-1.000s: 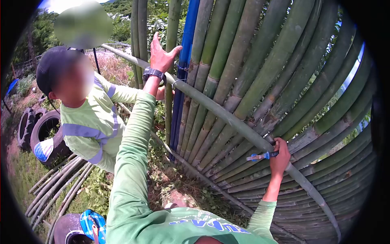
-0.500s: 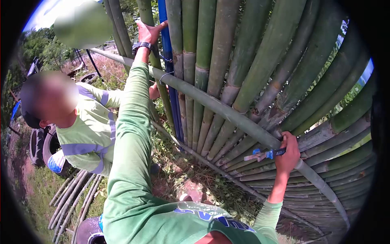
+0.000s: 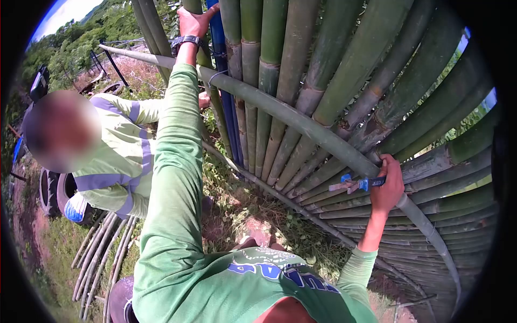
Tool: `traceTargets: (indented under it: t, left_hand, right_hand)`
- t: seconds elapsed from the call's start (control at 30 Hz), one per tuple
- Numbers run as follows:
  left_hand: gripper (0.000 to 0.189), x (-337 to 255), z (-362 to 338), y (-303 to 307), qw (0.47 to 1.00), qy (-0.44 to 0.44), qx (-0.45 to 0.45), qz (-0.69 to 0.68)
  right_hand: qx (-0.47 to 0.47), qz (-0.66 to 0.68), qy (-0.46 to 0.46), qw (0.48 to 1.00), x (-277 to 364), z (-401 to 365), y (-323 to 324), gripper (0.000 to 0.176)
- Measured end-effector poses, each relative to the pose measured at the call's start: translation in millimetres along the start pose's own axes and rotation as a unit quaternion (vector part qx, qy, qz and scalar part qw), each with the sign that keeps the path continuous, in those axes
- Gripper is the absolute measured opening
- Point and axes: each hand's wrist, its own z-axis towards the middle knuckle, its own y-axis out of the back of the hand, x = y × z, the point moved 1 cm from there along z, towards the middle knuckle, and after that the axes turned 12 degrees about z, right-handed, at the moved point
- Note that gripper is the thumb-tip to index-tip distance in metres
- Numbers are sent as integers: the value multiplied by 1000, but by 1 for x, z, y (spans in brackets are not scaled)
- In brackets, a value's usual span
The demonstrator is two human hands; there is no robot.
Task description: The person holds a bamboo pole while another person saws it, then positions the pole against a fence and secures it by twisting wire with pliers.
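My left hand (image 3: 195,22), with a watch at its wrist, is up at the top, wrapped round a green bamboo pole (image 3: 204,56). Its thumb reaches across to the blue pole (image 3: 216,32) beside it. Over on the right, my right hand (image 3: 389,185) is closed round a small hand tool (image 3: 362,184) with a blue-and-black handle and a dull, blunt head pointing left. That hand rests against the long horizontal bamboo rail (image 3: 293,123), which crosses in front of the upright bamboo poles (image 3: 272,81).
A person (image 3: 116,145) in a reflective-striped shirt stands at left, one hand (image 3: 204,100) near the rail and poles. Cut poles (image 3: 99,253) lie on the grass behind, near old tires (image 3: 49,191). A lower rail (image 3: 280,202) runs along the fence's foot.
The view has shifted slightly, so my left hand sits higher in it. Both my hands keep their holds. The other person's head has turned a little.
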Motion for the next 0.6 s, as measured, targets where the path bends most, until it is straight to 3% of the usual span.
traceTargets:
  t: [0.03,0.07,0.17,0.27,0.3,0.37,0.43,0.47,0.5,0.53,0.57,0.6]
  left_hand:
    - [94,-7,-8,-17,992,25,-116,33]
    - [100,-8,-8,-19,991,20,-135,13]
    - [100,-2,-5,-25,988,-5,-152,27]
    - [116,-1,-18,-39,992,71,-102,-11]
    - [117,18,-2,-60,976,79,-164,121]
    - [118,-31,-34,-9,994,78,-70,9]
    - [120,0,-7,-34,992,94,-37,73]
    - [119,16,-15,-38,996,53,-22,74]
    - [118,3,-29,-1,997,7,-14,73]
    - [110,4,-40,33,992,-26,118,-33]
    - [99,19,-55,39,994,-6,96,-49]
    - [92,26,-84,59,982,27,135,-126]
  right_hand:
    - [-15,2,5,1000,-3,4,-4,8]
    - [-15,1,4,1000,-6,3,-5,9]
    - [14,-13,-17,1000,-6,0,-7,9]
    - [-2,-15,-8,1000,-1,-2,-5,9]
    - [-6,-13,0,1000,-3,-1,-8,9]
    - [-11,-18,-1,1000,-9,-6,-10,10]
    - [9,-39,5,999,-6,-12,-9,12]
    - [-4,-43,10,999,-7,-14,-10,13]
    - [-24,-45,19,999,-9,-11,-13,14]
    - [-20,-58,1,998,-14,-13,-14,15]
    - [-15,-56,17,998,-16,-14,-14,15]
    - [-17,-63,16,998,-18,-14,-14,15]
